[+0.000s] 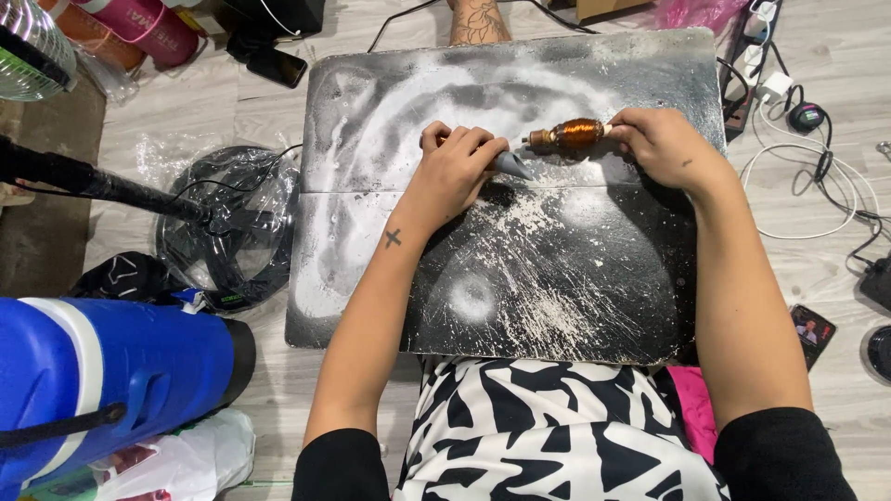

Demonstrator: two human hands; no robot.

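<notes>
My left hand (455,162) is closed around a grey pointed tool (513,165) whose tip points right, toward a copper-wound motor rotor (571,134). My right hand (661,141) grips the right end of the rotor and holds it level just above a black work board (557,278) dusted with white powder. The tool's tip sits just below the rotor's left shaft end; whether they touch I cannot tell.
A blue jug (111,371) lies at lower left, with a plastic-wrapped black fan base (232,223) and a dark pole (83,181) beside the board. Cables and chargers (807,139) lie at right, a phone (812,332) by my right arm. Another person's leg (478,20) is beyond the board.
</notes>
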